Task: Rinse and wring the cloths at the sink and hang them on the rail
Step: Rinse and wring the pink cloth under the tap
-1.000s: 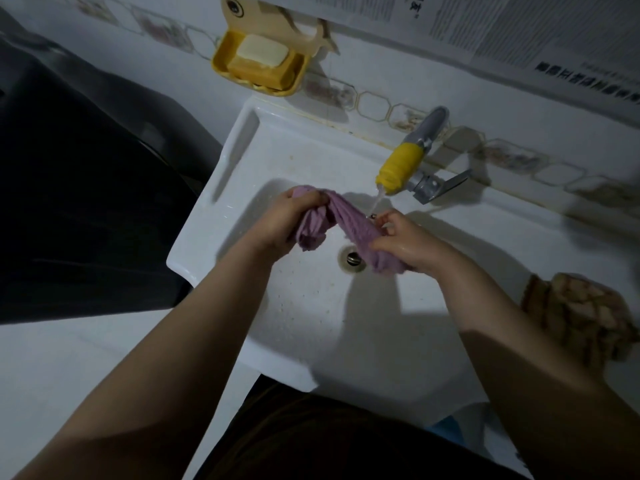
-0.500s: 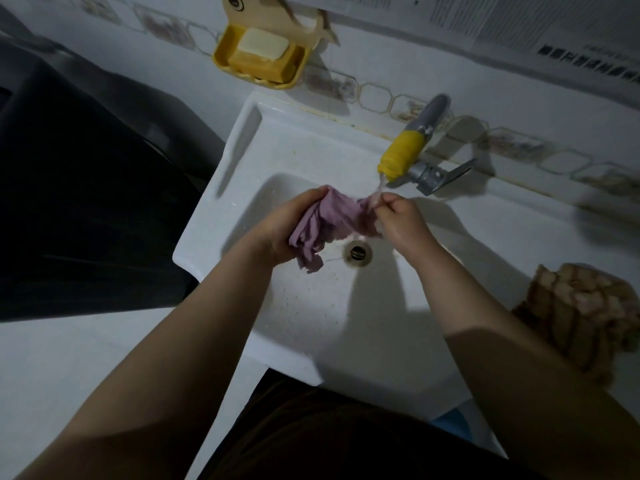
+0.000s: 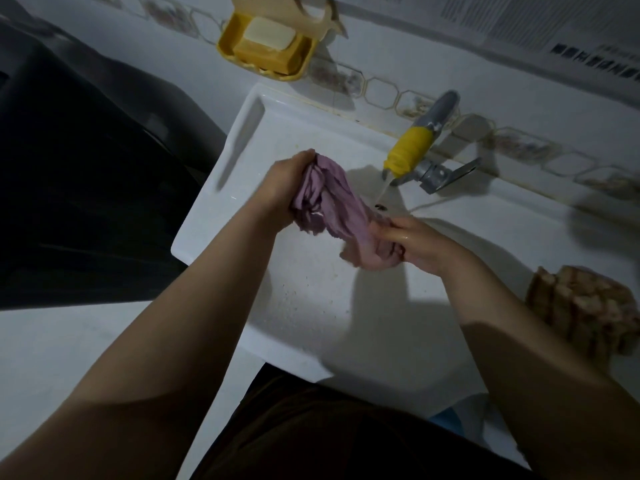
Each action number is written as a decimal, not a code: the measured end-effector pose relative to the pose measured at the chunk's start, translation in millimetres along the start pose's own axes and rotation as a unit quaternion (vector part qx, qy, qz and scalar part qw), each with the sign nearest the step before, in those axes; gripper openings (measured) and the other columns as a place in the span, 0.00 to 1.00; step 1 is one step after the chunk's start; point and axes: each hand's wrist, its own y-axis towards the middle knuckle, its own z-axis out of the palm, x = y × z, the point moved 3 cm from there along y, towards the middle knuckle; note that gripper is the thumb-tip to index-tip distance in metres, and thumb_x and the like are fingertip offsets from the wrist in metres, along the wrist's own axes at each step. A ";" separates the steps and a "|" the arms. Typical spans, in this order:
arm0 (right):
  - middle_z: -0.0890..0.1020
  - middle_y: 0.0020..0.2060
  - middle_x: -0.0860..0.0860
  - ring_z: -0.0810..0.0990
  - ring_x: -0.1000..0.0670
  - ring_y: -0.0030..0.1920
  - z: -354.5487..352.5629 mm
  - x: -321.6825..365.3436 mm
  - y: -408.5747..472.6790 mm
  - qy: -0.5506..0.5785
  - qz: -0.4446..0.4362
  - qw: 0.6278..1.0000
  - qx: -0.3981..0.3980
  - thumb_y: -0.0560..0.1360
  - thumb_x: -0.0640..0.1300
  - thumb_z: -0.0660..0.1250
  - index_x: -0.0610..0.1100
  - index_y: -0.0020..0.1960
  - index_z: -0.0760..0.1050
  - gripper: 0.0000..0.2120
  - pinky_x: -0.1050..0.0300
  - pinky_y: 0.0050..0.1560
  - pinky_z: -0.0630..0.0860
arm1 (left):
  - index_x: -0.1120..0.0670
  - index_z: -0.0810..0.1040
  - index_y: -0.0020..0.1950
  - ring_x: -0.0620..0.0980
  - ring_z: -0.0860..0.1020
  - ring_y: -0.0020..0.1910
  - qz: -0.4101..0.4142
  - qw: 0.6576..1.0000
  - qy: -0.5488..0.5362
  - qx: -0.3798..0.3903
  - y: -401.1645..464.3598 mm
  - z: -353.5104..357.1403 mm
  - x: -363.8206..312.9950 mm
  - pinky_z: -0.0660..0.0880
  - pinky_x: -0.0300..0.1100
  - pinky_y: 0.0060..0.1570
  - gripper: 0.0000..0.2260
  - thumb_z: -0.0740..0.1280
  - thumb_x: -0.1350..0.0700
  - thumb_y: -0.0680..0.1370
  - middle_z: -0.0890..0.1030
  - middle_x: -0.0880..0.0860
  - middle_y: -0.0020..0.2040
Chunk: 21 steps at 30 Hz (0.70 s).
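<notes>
White rectangular ceramic sink [image 3: 242,140] as landmark. Basin front, toward person: bare, open for hand. Basin middle: crumpled purple cloth [image 3: 332,202] stretched across. Back rim: grey metal tap with yellow spout sleeve [image 3: 412,150] overhangs, water running. Right ledge: brown checked cloth bundle [image 3: 585,306]. Wall above back-left corner: yellow soap dish [image 3: 266,46].

1. The cloth [image 3: 332,206] is plain mauve-purple.
2. The sink [image 3: 346,306] is white, with small dark specks on its basin.
3. The tap [image 3: 420,147] is grey metal with a yellow sleeve.
4. The soap dish [image 3: 266,50] is yellow and holds a pale bar on an orange-yellow one.
5. The second cloth [image 3: 585,313] is checked brown and beige.
6. The wall tiles [image 3: 381,93] are white with outlined octagons.
</notes>
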 end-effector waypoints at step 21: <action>0.81 0.41 0.41 0.80 0.41 0.46 30.5 54.8 9.7 -0.211 -0.047 0.914 -0.344 0.81 0.55 0.52 0.42 0.38 0.74 0.22 0.53 0.45 0.72 | 0.60 0.78 0.52 0.62 0.80 0.45 -0.087 0.993 0.062 -0.057 -19.9 68.7 42.4 0.72 0.41 0.33 0.15 0.61 0.49 0.80 0.81 0.63 0.48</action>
